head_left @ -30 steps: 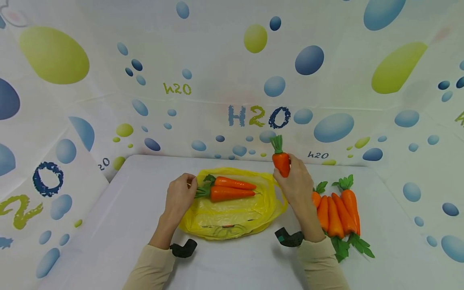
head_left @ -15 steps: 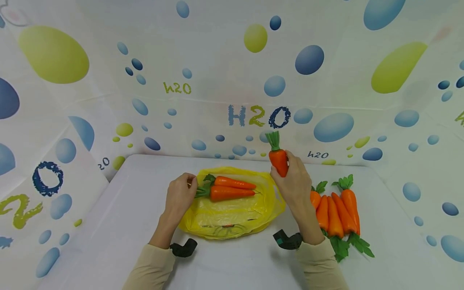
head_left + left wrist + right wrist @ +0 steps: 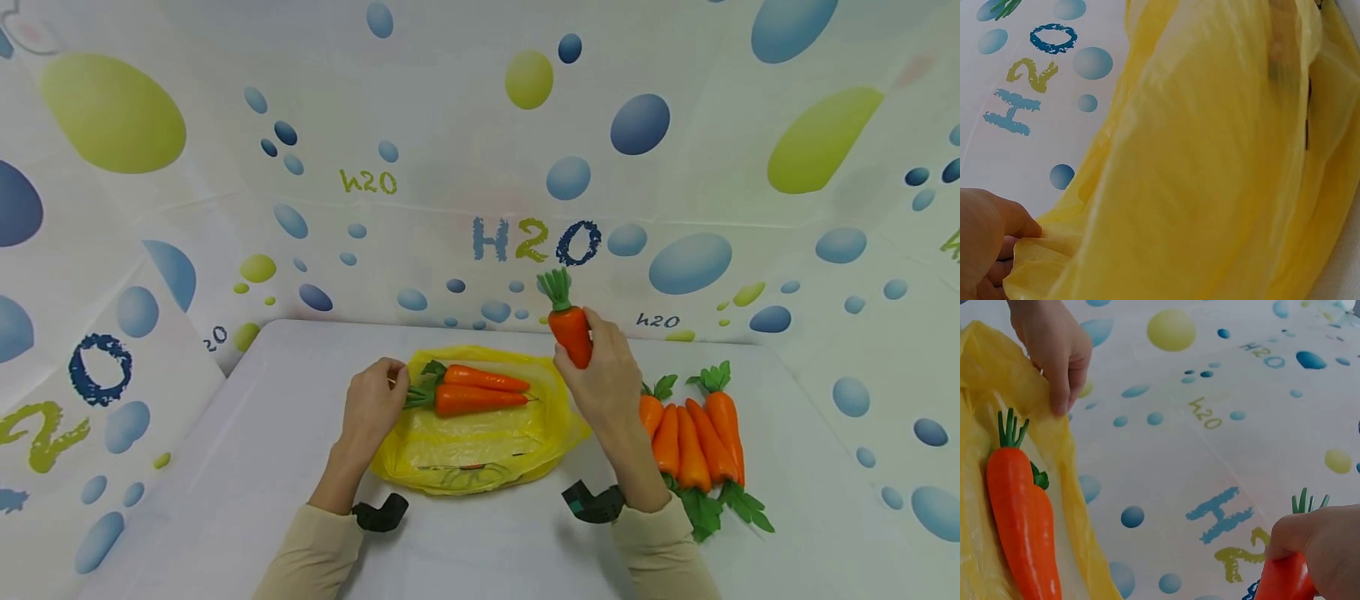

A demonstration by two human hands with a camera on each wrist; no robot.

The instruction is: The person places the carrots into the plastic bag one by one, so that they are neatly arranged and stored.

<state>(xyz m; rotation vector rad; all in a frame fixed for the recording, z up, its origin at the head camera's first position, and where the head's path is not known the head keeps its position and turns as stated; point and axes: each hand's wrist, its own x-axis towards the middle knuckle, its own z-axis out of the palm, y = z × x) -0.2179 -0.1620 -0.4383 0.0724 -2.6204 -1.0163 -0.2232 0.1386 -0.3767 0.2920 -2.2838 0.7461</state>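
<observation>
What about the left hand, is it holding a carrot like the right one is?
No, the left wrist view shows the left hand pinching the edge of the yellow bag instead.

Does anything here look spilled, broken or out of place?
Nothing looks spilled or broken. Slightly odd: the tapered orange carrots right of the crumpled yellow plastic bag lie in mixed directions, green leaves at both ends.
</observation>
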